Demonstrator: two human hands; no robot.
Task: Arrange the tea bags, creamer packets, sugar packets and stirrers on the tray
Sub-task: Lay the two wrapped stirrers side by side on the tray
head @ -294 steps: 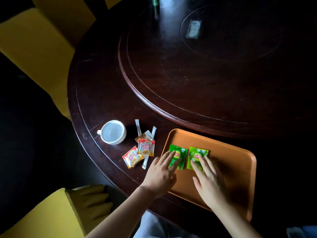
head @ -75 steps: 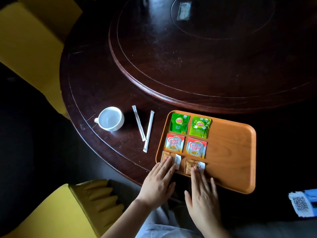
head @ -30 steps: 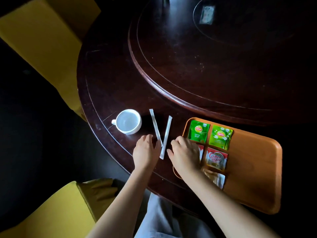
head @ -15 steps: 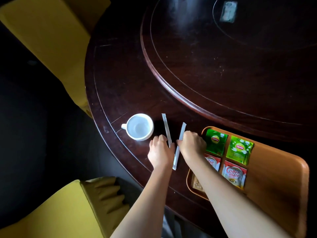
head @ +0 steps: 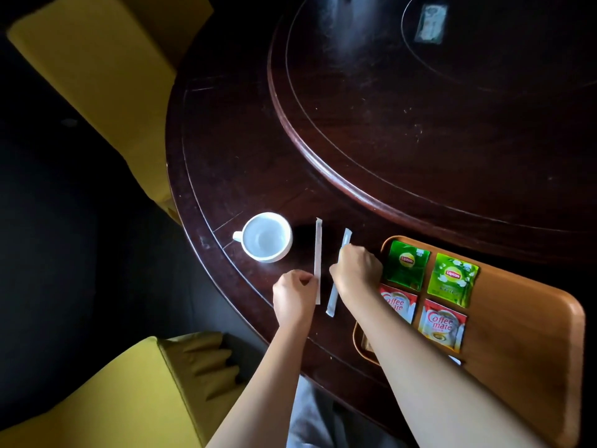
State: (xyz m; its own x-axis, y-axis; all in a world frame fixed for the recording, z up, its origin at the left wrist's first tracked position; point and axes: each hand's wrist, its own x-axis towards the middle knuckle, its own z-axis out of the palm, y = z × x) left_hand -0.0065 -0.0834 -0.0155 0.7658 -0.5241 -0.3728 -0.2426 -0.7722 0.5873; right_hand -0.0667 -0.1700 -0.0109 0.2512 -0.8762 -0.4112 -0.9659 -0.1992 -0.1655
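An orange tray (head: pixel 529 344) lies at the near right of the dark table. On it sit two green tea bags (head: pixel 405 265) (head: pixel 452 279) in a row, and below them two creamer packets (head: pixel 442 324) (head: pixel 399 302). My right forearm hides the sugar packets. Left of the tray lie two white wrapped stirrers. My left hand (head: pixel 295 297) pinches the left stirrer (head: pixel 318 250) near its lower end. My right hand (head: pixel 355 271) is closed on the right stirrer (head: pixel 332 300) around its middle.
A white cup (head: pixel 265 237) stands left of the stirrers. A raised round turntable (head: pixel 420 108) fills the table's middle, with a small card (head: pixel 431 22) on it. Yellow chairs (head: pixel 97 72) (head: pixel 122 396) stand at the left and near left.
Both hands left the sugar packets on the tray, moved left to the stirrers and closed on one each. The stirrers, earlier angled in a V, now lie nearly parallel.
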